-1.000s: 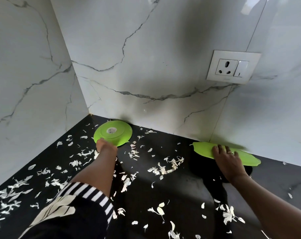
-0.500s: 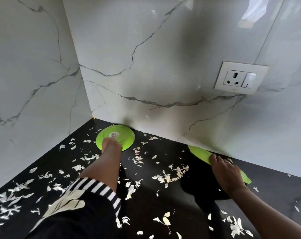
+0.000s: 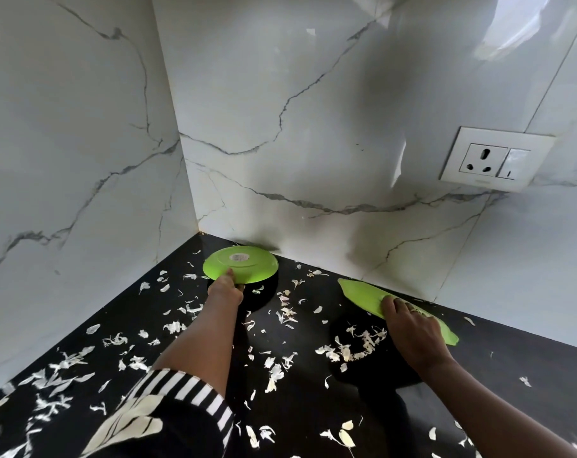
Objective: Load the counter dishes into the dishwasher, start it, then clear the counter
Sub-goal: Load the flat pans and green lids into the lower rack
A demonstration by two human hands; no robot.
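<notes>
Far left is the side wall (image 3: 65, 160): white marble w/ grey veins, glossy. Below it runs the counter (image 3: 141, 312), black polished stone, strewn w/ pale papery scraps (image 3: 356, 347) from the front-left corner to the right edge. They could be garlic or onion skin; we can't tell which. Bottom left is our sleeve (image 3: 181, 388), black w/ white stripes at the cuff and a leaf print.

Our left hand (image 3: 226, 289) reaches into the corner and grips the near rim of the left plate (image 3: 247, 269). The plate is lime green, underside up and tilted, w/ its far edge near the back wall. It's off the counter, shadow beneath. A white sticker (image 3: 239, 257) sits on its base, print too small to read.

The back wall (image 3: 313, 127) is the same marble, w/ a tile joint running down on the right.

Right of centre, our right hand (image 3: 409, 320) has its fingers curled over the right plate (image 3: 360, 292). This one is also lime green and seen nearly edge-on. It's held above the counter near the wall's foot, a round shadow below. There's a ring (image 3: 414, 311) on one finger.

Upper right is a white socket plate (image 3: 497, 158) w/ a 3-pin outlet and one rocker switch beside it. A small mark along its lower edge is prob. a brand, not legible.
</notes>
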